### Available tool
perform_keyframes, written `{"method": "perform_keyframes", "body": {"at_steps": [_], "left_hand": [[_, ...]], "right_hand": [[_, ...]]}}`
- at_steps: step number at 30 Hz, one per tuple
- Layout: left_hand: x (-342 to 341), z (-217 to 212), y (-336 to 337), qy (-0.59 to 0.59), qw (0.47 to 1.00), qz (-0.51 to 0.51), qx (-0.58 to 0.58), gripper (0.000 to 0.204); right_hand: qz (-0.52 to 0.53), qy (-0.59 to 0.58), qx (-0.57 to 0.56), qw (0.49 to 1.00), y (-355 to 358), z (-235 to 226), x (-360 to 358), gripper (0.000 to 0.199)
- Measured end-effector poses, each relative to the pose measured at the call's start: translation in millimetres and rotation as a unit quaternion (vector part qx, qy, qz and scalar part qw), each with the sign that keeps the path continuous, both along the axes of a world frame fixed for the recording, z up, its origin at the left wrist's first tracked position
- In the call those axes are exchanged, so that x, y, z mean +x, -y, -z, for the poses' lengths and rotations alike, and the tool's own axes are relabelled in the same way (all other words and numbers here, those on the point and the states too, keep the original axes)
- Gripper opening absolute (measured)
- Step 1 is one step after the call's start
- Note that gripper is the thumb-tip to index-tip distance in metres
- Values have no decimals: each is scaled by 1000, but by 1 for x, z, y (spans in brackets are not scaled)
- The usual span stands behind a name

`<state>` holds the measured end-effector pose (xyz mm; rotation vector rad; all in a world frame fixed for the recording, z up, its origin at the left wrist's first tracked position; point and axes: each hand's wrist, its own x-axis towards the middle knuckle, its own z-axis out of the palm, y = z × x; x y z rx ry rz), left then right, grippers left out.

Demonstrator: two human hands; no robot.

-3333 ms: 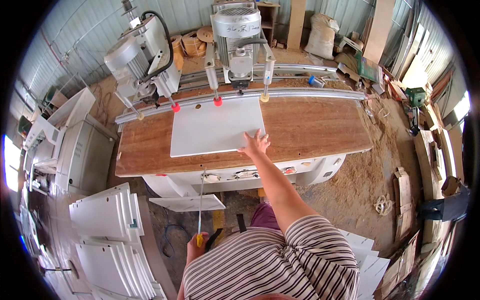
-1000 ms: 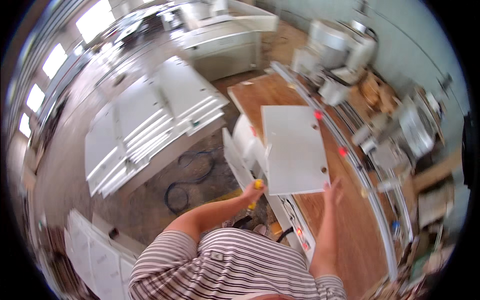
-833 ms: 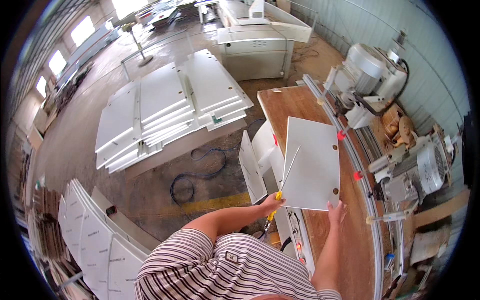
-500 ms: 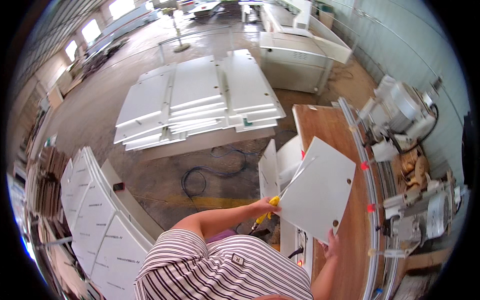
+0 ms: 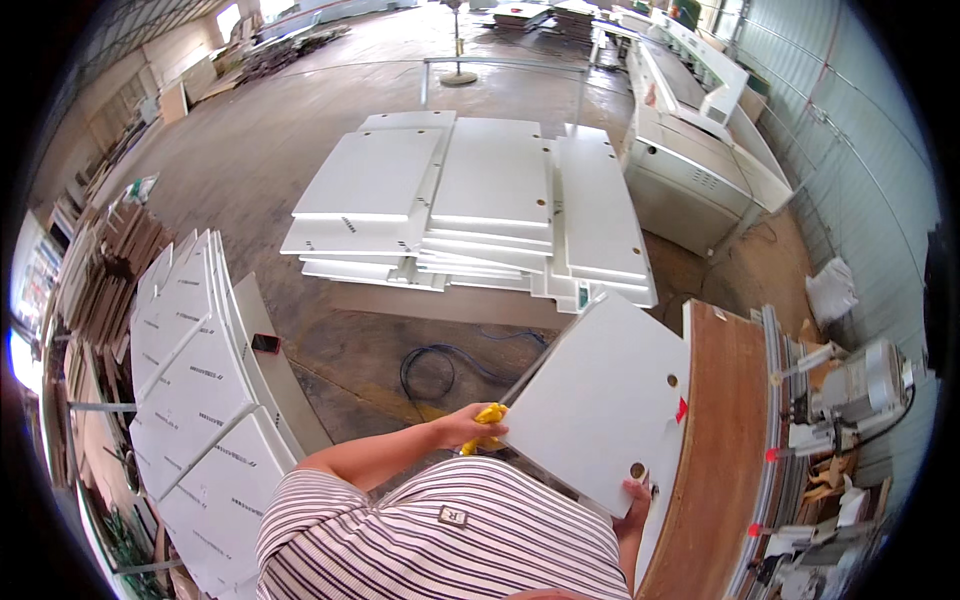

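Just in front of my chest, tilted up off the wooden workbench (image 5: 715, 450), is the white panel (image 5: 600, 400) I am carrying. My left hand (image 5: 470, 428) is clenched around its left edge, with something yellow (image 5: 488, 416) bunched in the same grip; it looks like a rag or a tool handle, but I cannot tell which from here. My right hand (image 5: 634, 497) grips the panel's lower right corner from underneath, thumb up beside one of the round holes drilled near that edge. The panel's right side hangs over the bench's left edge, and its upper corner points toward the floor stacks.

Beyond the panel, on the concrete floor, lies a wide low pile of white boards (image 5: 480, 200), several layers deep and fanned out. A blue hose (image 5: 440, 360) loops on the floor between that pile and me. To my left, more white boards (image 5: 200, 380) stand leaning on edge in a row, with a small dark phone-like thing (image 5: 265, 343) resting on top of one. To my right, past the bench, sits a drilling machine (image 5: 850, 390) with red-tipped stops along its rail. A grey metal cabinet (image 5: 690, 180) stands farther back.
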<state>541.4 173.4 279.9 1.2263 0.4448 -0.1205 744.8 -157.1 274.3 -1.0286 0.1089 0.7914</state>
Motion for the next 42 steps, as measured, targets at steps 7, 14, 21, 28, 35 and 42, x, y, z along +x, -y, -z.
{"method": "perform_keyframes", "body": {"at_steps": [7,14,21,28,35,42], "left_hand": [[-65,-23,-102,82,956,-245,-139,25],[-71,-30,-199,102,880,-434,-164,33],[-80,-34,-232,107,767,-628,-82,33],[-88,-5,-251,117,635,-761,-56,31],[-114,35,-318,76,556,-827,-28,31],[-141,102,-416,23,556,-831,-7,31]], "right_hand": [[-162,3,18,987,-197,-40,22,67],[-425,51,106,898,-389,-31,57,64],[-636,271,-106,714,-594,-1,78,37],[-666,544,-126,495,-738,39,23,50],[-663,589,-150,437,-837,69,-57,53],[-634,674,-125,358,-907,110,-101,62]]}}
